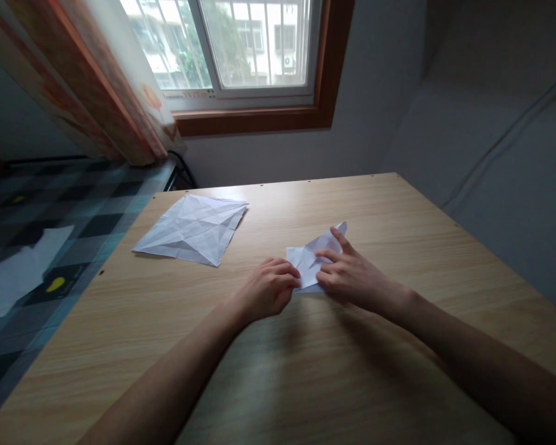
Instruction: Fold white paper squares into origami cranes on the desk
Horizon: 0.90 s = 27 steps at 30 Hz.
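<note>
A small folded sheet of white paper (309,262) lies on the wooden table (278,383), with one pointed flap raised at its upper right. My left hand (271,287) has its fingers curled together on the paper's lower left edge. On the other side, my right hand (347,269) grips the paper, its index finger reaching up against the raised flap and the others lower down. Its thumb is hard to make out. Part of the paper's right side is hidden behind that hand.
A larger creased white sheet (194,228) rests at the table's far left. Beyond the left edge, more white paper (23,275) lies on a checked cloth (106,194). A window (259,49) with a curtain (115,80) is ahead; a wall (505,154) stands to the right.
</note>
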{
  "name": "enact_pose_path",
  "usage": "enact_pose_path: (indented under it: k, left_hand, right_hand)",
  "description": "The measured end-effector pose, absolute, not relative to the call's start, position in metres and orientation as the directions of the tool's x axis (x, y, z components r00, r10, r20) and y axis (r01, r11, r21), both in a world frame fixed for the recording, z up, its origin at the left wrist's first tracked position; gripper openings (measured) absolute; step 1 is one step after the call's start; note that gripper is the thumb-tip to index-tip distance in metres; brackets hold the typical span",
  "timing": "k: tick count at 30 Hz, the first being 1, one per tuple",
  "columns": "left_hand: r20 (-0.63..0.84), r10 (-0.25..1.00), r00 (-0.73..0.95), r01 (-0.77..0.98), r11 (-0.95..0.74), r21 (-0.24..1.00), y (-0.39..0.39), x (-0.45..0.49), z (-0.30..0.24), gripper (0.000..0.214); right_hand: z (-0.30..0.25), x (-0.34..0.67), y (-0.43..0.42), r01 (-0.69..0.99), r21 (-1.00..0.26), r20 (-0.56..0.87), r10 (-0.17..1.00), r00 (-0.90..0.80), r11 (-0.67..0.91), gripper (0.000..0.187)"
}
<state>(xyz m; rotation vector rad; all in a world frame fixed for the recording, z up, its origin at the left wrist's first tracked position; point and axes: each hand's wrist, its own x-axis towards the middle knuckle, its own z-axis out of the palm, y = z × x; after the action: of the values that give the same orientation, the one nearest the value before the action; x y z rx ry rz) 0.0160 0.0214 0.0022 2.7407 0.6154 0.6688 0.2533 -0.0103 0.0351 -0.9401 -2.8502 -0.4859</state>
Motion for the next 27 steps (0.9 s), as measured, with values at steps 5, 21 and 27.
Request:
enact_pose_path:
  k: [5, 21, 27]
  left_hand:
    - [0.386, 0.469, 0.795, 0.331, -0.867, 0.372, 0.018, 0.018, 0.006, 0.023]
    - [0.363, 0.416, 0.834, 0.383, -0.909, 0.161, 0.014, 0.018, 0.006, 0.021]
    - [0.341, 0.402, 0.85, 0.375, -0.915, 0.147, 0.012, 0.02, 0.009, 0.02]
  right_hand:
    - [0.03, 0.249, -0.004, 0.661, 0.228, 0.185, 0.635, -0.75, 0.715, 0.021]
    - [-0.007, 0.277, 0.024, 0.779, -0.444, 0.549, 0.821, -0.155, 0.444, 0.109]
    - [-0.024, 0.267, 0.028, 0.465, -0.853, 0.254, 0.967, -0.029, 0.238, 0.103]
